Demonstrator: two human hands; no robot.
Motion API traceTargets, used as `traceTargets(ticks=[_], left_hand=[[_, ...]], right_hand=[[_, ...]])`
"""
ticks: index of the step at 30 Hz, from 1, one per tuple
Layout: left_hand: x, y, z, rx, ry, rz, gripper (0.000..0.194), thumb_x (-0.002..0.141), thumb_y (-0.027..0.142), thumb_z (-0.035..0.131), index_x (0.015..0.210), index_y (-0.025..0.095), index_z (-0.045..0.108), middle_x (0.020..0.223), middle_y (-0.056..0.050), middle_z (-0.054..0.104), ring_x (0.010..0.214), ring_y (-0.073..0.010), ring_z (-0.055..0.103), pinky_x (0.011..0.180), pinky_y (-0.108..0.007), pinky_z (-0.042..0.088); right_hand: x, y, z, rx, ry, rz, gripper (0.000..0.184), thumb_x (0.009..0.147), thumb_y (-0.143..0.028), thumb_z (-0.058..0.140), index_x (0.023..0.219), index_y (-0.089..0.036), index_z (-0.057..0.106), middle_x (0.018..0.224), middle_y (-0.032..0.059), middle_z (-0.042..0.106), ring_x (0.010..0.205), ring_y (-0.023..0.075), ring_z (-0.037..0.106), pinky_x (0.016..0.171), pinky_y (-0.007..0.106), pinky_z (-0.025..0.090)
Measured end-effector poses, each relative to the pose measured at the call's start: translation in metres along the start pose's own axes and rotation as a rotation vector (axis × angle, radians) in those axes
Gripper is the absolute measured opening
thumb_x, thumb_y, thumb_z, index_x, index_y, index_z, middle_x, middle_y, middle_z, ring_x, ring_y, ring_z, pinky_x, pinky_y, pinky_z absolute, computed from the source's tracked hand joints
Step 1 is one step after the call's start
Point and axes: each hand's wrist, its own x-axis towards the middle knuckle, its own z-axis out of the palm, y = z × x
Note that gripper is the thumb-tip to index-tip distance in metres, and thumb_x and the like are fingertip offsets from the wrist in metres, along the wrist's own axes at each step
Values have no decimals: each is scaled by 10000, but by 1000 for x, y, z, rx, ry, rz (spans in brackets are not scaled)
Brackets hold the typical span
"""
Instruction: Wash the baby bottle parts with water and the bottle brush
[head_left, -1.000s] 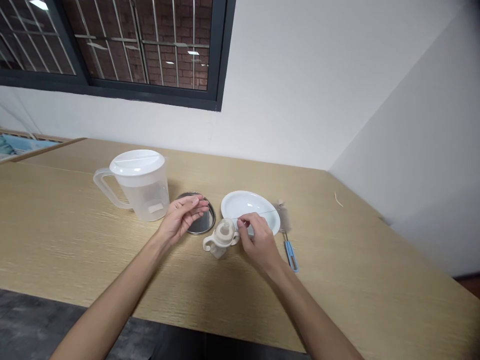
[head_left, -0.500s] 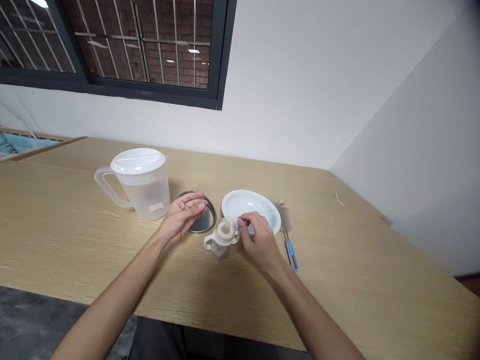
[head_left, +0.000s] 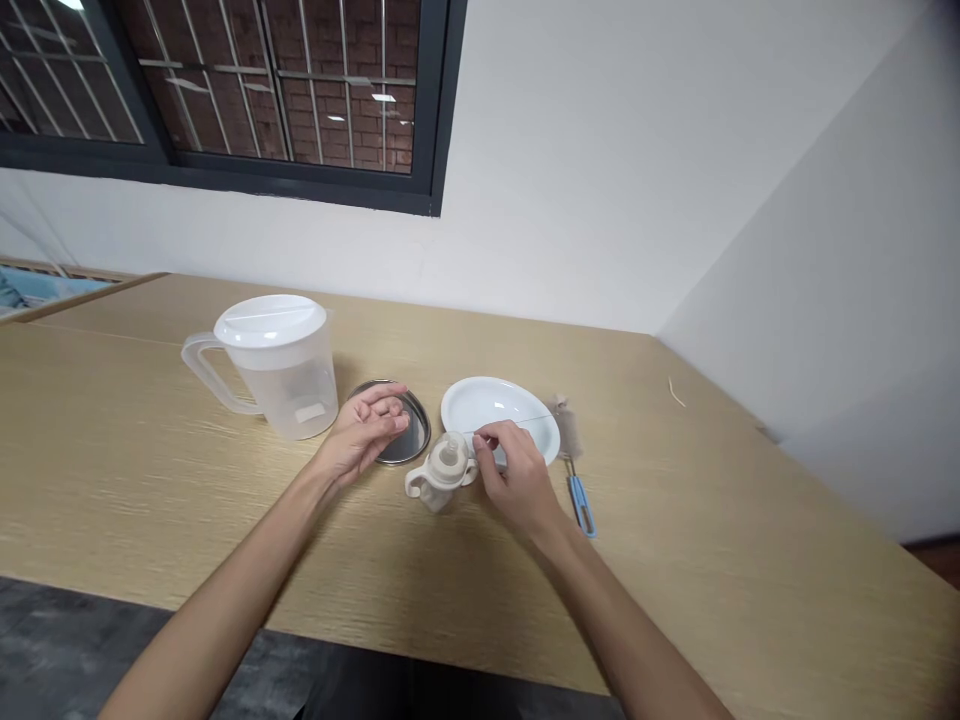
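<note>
My left hand [head_left: 367,430] hovers palm inward over a round metal dish [head_left: 415,437], its fingers loosely curled and holding nothing. My right hand [head_left: 517,475] is pinched, thumb against fingers, over the near edge of a white oval bowl [head_left: 470,398]. A thin pale rod [head_left: 536,418] appears to run through that pinch and across the bowl; its kind is unclear. Between my hands a beige baby bottle [head_left: 439,472] with two side handles and a clear teat stands on the table. The right handle is close to my fingertips; I cannot tell whether they touch.
A lidded clear plastic pitcher [head_left: 292,385] stands at the left, handle pointing left. Right of the bowl lies a bottle brush [head_left: 580,503] with a blue handle. A thin pale strip [head_left: 676,393] lies farther right on the wooden table [head_left: 712,520]. A wall and barred window are behind.
The view has shifted slightly. Both hands keep nearly the same places and poses, and the objects stay where they were.
</note>
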Motion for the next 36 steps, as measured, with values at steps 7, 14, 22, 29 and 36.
traceTargets(ticks=[7, 14, 22, 29, 36], left_hand=[[-5, 1, 5, -9, -133, 23, 447, 632, 32, 825, 1020, 161, 645, 692, 66, 458, 707, -68, 579, 712, -177, 488], [-8, 3, 8, 35, -177, 43, 469, 655, 47, 824, 1053, 188, 621, 670, 79, 415, 717, -88, 598, 688, -189, 466], [-8, 3, 7, 81, -171, 44, 501, 625, 62, 851, 1051, 192, 620, 664, 85, 413, 674, -75, 593, 645, -176, 461], [-7, 2, 6, 96, -171, 39, 504, 624, 68, 857, 1046, 188, 609, 666, 84, 433, 666, -73, 608, 630, -161, 473], [-7, 1, 4, 86, -166, 47, 506, 638, 58, 851, 1062, 185, 606, 657, 87, 462, 647, -63, 622, 633, -149, 488]], right_hand=[[1, -2, -1, -1, -8, 7, 70, 966, -191, 472, 938, -207, 534, 877, 43, 612, 818, 188, 541, 791, 347, 406], [0, -1, 1, -5, -9, 12, 70, 966, -195, 474, 941, -207, 538, 874, 48, 617, 823, 192, 536, 790, 353, 409], [0, -1, 0, -6, -4, 4, 82, 967, -200, 465, 941, -209, 542, 876, 55, 623, 818, 197, 543, 794, 361, 413], [0, -2, -1, -11, -8, 18, 74, 967, -201, 472, 934, -209, 538, 878, 49, 617, 828, 200, 540, 793, 352, 410], [0, -1, 1, -9, -5, 4, 80, 967, -199, 467, 939, -209, 541, 872, 52, 619, 818, 199, 547, 783, 358, 411]])
